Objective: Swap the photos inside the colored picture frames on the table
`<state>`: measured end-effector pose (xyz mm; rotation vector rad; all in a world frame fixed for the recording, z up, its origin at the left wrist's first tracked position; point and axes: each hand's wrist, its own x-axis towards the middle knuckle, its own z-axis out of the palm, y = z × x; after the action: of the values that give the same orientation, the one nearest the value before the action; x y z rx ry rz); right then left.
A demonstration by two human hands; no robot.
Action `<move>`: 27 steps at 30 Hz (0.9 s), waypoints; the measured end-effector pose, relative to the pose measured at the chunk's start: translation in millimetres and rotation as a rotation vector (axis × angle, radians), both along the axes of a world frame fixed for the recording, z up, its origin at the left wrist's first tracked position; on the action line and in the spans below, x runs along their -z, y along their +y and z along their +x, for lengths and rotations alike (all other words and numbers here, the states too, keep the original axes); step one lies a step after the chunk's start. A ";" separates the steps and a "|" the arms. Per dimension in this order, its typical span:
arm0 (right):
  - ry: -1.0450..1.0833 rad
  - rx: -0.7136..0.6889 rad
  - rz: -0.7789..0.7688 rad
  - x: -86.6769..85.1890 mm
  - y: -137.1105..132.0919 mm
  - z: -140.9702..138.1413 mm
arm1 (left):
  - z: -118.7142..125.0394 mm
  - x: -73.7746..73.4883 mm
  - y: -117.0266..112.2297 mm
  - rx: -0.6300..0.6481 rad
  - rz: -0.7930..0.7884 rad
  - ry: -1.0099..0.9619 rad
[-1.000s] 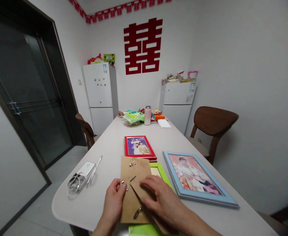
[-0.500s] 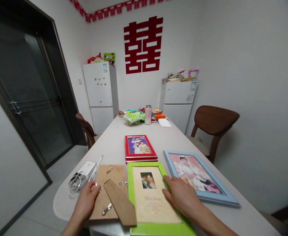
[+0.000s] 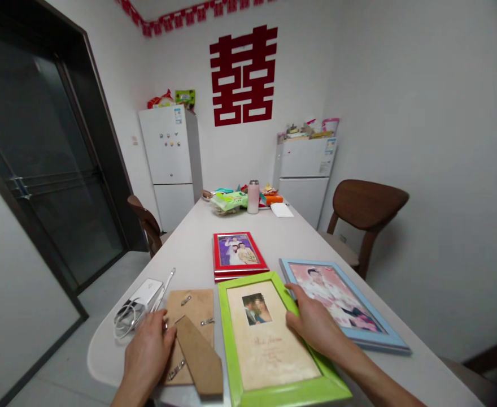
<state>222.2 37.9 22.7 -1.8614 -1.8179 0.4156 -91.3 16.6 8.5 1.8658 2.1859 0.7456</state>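
My right hand (image 3: pixel 320 325) grips the right edge of a light green picture frame (image 3: pixel 227 339), thumb over the front. The frame is slightly turned and holds a cream insert with a small photo of two people. To its left lies a brown frame backing board (image 3: pixel 204 299) with metal turn clips and a fold-out stand leg (image 3: pixel 200 359). My left hand (image 3: pixel 149 347) is closed at the board's left edge, thumb on top by a clip; its other fingertips are partly hidden.
A red photo frame (image 3: pixel 217 254) on a stack lies ahead, and a blue photo frame (image 3: pixel 384 336) to the right. A white power bank with cable (image 3: pixel 149 291) sits at left. Farther back stand a pink bottle (image 3: pixel 253 198) and snack bags (image 3: pixel 229 200). A brown chair (image 3: pixel 369 203) is at right.
My right hand has turned the green frame a little, and it stands slightly apart from the backing board. The board and my left hand have shifted a little; the view moved slightly.
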 end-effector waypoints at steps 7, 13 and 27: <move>1.056 -0.050 -0.327 -24.0 -15.1 -7.9 | 94.7 -21.3 -21.6 0.422 0.035 -0.391; 1.118 -0.113 -0.224 -42.1 -19.3 -21.0 | 166.8 -40.1 -15.4 0.491 0.003 -0.559; -0.148 -0.104 0.003 5.4 5.7 1.0 | 57.5 -55.0 1.9 0.191 0.032 -1.050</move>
<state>223.2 43.6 17.2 -1.8441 -2.0188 0.3184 -33.9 18.4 63.5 1.1885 1.3014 1.3129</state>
